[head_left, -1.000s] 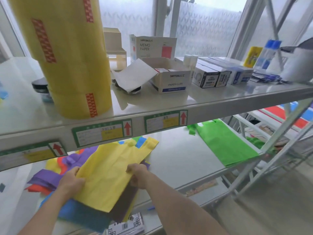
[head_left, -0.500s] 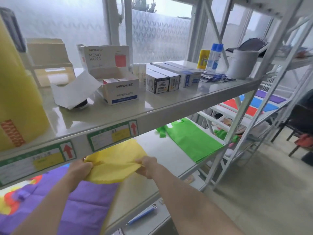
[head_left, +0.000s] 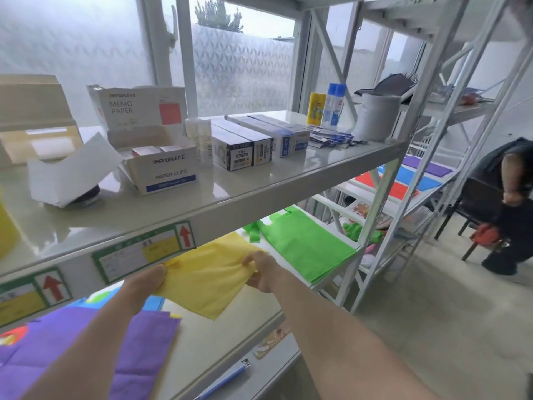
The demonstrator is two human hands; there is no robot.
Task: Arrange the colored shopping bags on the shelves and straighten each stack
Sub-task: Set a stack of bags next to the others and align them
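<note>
Head view: both hands, left hand (head_left: pixel 145 282); right hand (head_left: pixel 264 271), pinch limp yellow bag (head_left: pixel 202 287).

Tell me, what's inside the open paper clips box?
Inside the paper clips box you can see the tops of small red-and-white packs. How many sit deeper down is hidden by the box's front wall.

yellow bag (head_left: pixel 206 280): matt cloth | upper shelf (head_left: pixel 259 180): glossy, smooth | boxes (head_left: pixel 163 171): cardboard

Single head view — forward and down, close over the lower shelf (head_left: pixel 230 327), angled right.
</note>
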